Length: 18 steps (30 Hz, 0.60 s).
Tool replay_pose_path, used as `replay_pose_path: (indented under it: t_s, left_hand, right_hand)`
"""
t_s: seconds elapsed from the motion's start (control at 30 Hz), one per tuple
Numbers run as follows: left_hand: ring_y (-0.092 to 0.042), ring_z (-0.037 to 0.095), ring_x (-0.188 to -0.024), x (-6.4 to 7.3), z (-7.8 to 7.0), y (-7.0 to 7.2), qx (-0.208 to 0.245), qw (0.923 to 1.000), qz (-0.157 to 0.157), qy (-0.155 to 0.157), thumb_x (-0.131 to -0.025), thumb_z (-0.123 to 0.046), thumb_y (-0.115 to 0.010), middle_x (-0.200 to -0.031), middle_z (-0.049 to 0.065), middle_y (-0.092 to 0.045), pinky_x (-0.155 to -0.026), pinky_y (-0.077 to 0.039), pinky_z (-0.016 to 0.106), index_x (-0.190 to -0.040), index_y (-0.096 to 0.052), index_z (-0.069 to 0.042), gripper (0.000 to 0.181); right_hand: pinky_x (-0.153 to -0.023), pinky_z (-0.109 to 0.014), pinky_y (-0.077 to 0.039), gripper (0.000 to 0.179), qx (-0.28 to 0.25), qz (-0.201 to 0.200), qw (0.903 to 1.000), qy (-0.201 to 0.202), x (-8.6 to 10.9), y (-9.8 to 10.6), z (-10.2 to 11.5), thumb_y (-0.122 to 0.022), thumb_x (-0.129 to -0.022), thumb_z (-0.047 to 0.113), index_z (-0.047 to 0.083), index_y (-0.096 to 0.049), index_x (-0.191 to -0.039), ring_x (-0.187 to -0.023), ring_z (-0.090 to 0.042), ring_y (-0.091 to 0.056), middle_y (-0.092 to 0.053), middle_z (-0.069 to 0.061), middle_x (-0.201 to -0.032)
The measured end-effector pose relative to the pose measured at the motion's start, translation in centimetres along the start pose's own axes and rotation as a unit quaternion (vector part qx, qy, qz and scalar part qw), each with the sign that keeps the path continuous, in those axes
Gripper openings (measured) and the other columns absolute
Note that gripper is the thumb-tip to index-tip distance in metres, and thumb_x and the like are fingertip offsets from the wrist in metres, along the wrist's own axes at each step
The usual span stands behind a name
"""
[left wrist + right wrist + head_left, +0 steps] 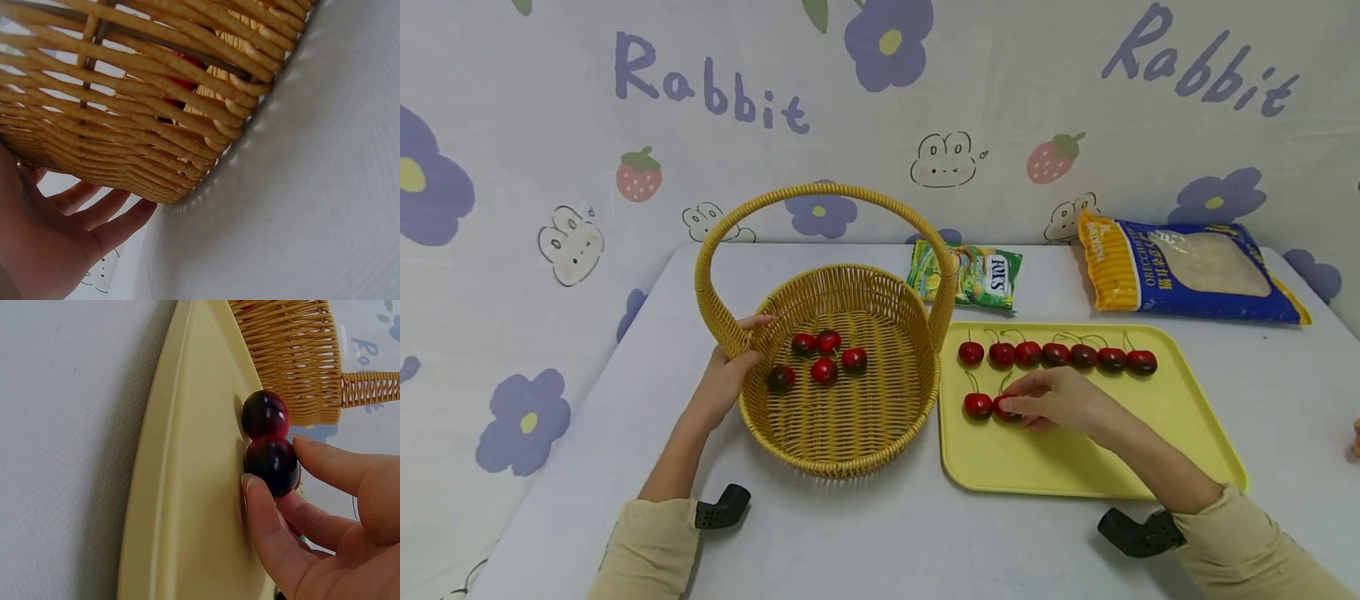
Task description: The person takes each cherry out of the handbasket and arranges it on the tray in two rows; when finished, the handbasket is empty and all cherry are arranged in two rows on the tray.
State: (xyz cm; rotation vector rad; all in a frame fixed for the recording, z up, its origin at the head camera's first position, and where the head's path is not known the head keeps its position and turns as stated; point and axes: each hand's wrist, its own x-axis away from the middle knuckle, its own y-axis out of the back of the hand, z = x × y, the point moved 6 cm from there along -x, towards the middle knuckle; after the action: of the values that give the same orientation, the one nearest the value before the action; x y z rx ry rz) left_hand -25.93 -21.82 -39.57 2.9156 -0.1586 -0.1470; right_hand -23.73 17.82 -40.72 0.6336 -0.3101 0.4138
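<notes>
My left hand grips the rim of a round wicker basket near the foot of its tall handle. In the left wrist view, fingers lie against the basket's outer wall. Several dark red cherries sit inside on its left side. Over a yellow tray, my right hand pinches a cherry between thumb and fingertips. That one touches another cherry on its left. Along the tray's far side runs a row of several stemmed cherries.
Behind the tray lie a green snack bag and a blue and yellow pasta bag. The basket's arched handle rises high above its bowl. The white table meets a patterned cloth backdrop.
</notes>
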Motion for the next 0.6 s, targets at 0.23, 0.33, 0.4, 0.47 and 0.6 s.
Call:
replay_pose_path:
  t_s: [0.23,0.33,0.4,0.47,0.6]
  left_hand:
    - [-0.023,0.032,-0.139,0.1,0.0,0.0,0.001,1.0000,0.000,0.001,-0.091,0.004,-0.036,-0.148,0.017,-0.033,-0.109,-0.017,0.055,-0.138,-0.040,0.000,0.047]
    - [-0.023,0.032,-0.139,0.1,0.0,0.0,0.001,1.0000,0.000,-0.001,-0.091,0.005,-0.037,-0.147,0.017,-0.034,-0.109,-0.017,0.055,-0.138,-0.041,0.000,0.047]
    - [-0.023,0.032,-0.139,0.1,0.0,0.0,0.002,1.0000,0.000,-0.002,-0.091,0.005,-0.037,-0.147,0.017,-0.034,-0.109,-0.017,0.055,-0.138,-0.041,0.000,0.047]
    - [-0.023,0.032,-0.139,0.1,0.0,0.0,0.002,1.0000,0.000,-0.002,-0.091,0.005,-0.036,-0.147,0.017,-0.034,-0.109,-0.017,0.055,-0.138,-0.041,0.000,0.047]
    - [-0.023,0.031,-0.139,0.1,0.0,0.0,0.001,1.0000,0.001,-0.002,-0.091,0.005,-0.036,-0.147,0.016,-0.034,-0.109,-0.017,0.055,-0.138,-0.041,0.000,0.047]
  right_hand:
    - [-0.072,-0.031,-0.054,0.042,0.004,0.000,1.0000,0.002,0.2,0.3,0.0,-0.063,-0.092,0.030,-0.003,-0.062,-0.117,-0.077,-0.018,-0.062,-0.065,-0.008,-0.097]
    - [-0.073,-0.032,-0.054,0.041,0.005,0.000,1.0000,-0.001,0.2,0.7,0.0,-0.061,-0.093,0.030,-0.003,-0.062,-0.118,-0.078,-0.018,-0.062,-0.065,-0.009,-0.099]
    - [-0.072,-0.032,-0.054,0.041,0.008,-0.001,1.0000,-0.002,0.1,1.0,0.0,-0.061,-0.093,0.030,-0.003,-0.061,-0.118,-0.078,-0.019,-0.062,-0.065,-0.009,-0.099]
    - [-0.073,-0.032,-0.054,0.045,0.009,-0.002,0.9999,-0.005,0.1,1.5,0.0,-0.061,-0.093,0.033,-0.004,-0.060,-0.119,-0.079,-0.019,-0.062,-0.065,-0.009,-0.098]
    - [-0.076,-0.033,-0.053,0.054,0.004,0.014,0.9999,0.006,0.4,2.7,1.1,-0.060,-0.092,0.039,-0.004,-0.056,-0.124,-0.085,-0.022,-0.062,-0.064,-0.013,-0.103]
